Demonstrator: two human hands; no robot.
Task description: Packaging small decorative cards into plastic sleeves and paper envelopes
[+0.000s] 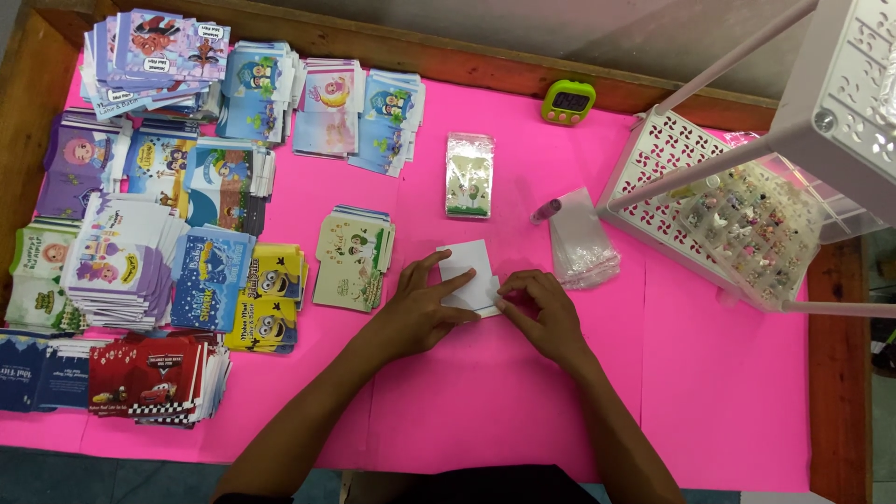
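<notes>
1. The worktop [523, 392], covered in pink, carries stacks of printed cards [159, 187] well off beyond the left hand.
2. The left hand [420, 308] lies flat, pressing down a white card [469, 273]; the right hand [546, 313] pinches its near corner.
3. A fold or crease seems in hand; next calls for firm, even pressure along the edge.
4. The white card is blank, small, lying between both hands.

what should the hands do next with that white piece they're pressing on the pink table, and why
Probably finish the fold: the left hand lies flat on the white paper piece, pinning it to the pink table cover, while the right hand pinches its lower right edge. Running the right fingertips along that edge seems likely, since the piece looks only partly creased. This is a judgement.
</notes>
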